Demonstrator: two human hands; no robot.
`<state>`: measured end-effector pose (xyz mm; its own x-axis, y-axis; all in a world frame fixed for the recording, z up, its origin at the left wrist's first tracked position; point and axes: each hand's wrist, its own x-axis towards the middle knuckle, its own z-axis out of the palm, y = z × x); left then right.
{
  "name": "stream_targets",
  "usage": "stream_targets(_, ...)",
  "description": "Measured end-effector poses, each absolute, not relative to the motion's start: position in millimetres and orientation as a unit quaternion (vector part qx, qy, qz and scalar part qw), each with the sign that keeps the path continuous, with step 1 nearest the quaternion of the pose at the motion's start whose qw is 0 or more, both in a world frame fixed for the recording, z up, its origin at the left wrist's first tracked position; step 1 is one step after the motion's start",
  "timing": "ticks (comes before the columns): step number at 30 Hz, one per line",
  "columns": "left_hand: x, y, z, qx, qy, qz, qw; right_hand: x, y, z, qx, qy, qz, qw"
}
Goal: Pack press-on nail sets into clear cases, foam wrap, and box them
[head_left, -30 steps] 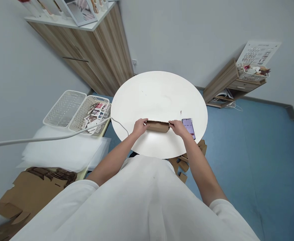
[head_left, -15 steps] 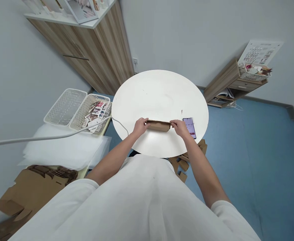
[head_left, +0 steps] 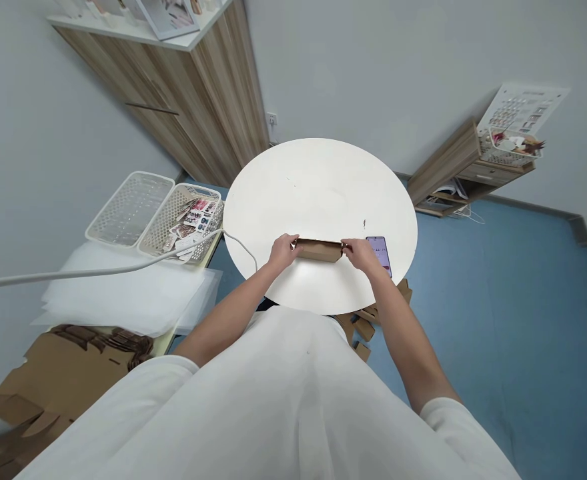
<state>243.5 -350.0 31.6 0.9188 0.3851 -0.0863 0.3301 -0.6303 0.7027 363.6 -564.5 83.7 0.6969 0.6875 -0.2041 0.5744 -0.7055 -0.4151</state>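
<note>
A small brown cardboard box (head_left: 319, 251) sits near the front of the round white table (head_left: 318, 180), its long side facing me. My left hand (head_left: 284, 253) grips its left end, fingers closed around the corner. At the opposite end, my right hand (head_left: 357, 253) pinches the right corner. The box's top edge shows a dark gap, and its far side is hidden. Just right of my right hand lies a phone (head_left: 380, 253) with a lit screen, partly covered by my wrist.
To the left stand white plastic baskets (head_left: 131, 207), one holding cards, beside clear plastic sheets (head_left: 113, 287) and flattened cardboard (head_left: 58, 380). A white cable (head_left: 123, 269) crosses from the left to the table. Cardboard boxes (head_left: 363, 329) lie below the table's front right edge.
Both hands keep their hold on the ends of the box. Finger positions shift only slightly, and the whole view moves a little.
</note>
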Motion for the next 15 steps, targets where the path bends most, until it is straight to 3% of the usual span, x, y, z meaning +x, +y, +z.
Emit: stream_targets(15, 242.5, -350.2, 31.8, 0.896, 0.192, 0.037, 0.398, 364.0, -566.4, 78.0, -0.899, -0.227, 0.237, 0.290)
